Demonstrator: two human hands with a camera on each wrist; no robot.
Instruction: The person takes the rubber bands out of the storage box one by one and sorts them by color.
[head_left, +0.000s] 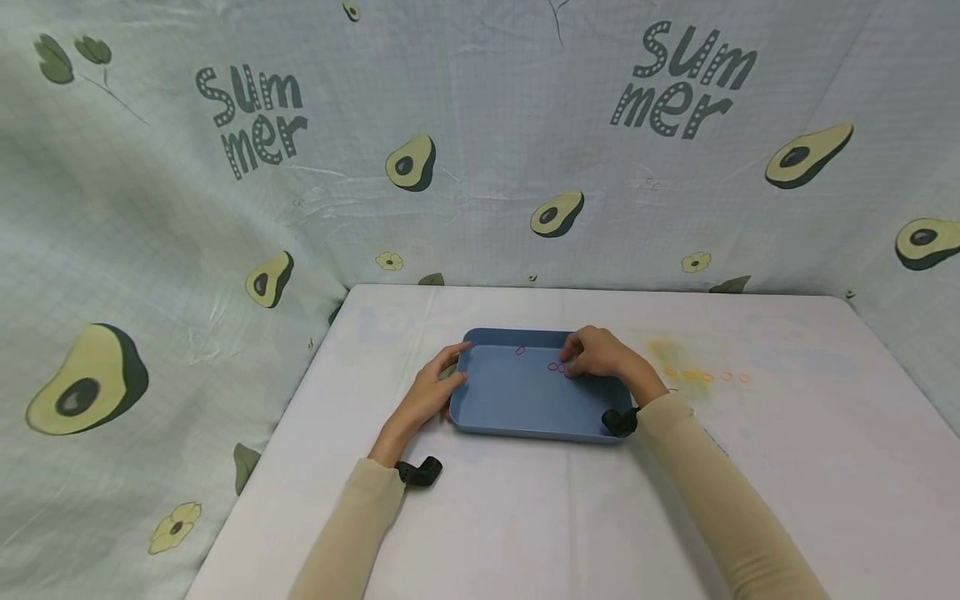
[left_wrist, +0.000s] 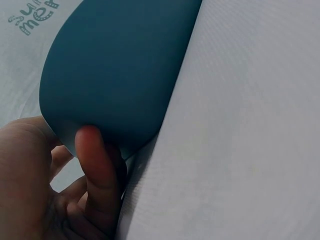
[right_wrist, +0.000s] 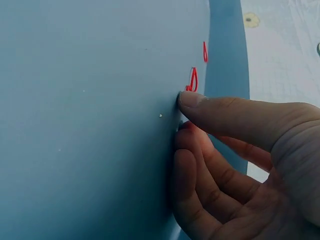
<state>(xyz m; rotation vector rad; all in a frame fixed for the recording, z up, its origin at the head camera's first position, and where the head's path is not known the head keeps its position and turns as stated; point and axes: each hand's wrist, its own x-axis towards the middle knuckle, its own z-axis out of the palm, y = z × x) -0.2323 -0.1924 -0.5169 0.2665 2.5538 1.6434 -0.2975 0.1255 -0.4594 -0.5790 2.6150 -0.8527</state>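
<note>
At the left, a cloth hanging (head_left: 187,200) printed with avocados, flowers and the word "summer" meets the desk (head_left: 480,517) along its left edge and carries on behind its far edge. A beige sleeve (head_left: 352,525) reaches in over the near side, with a black device (head_left: 420,472) at the wrist. The left hand (head_left: 429,392) grips the blue tray (head_left: 510,404) by its left edge, the thumb over the rim.

The tray lies flat on the desk, nearer the far edge than the near one. Inside it, one red loop (right_wrist: 205,52) lies by itself close to the far edge; to its right, two more red loops (right_wrist: 195,80) lie side by side, just beside the right hand.

The right hand (head_left: 596,354) is over the tray's far right corner, fingers bent, thumb and forefinger narrowly apart; whether they pinch a loop I cannot tell. Right of the tray, a row of small orange rings (head_left: 744,378) runs across the desk, partly over a yellow patch (head_left: 667,352).
</note>
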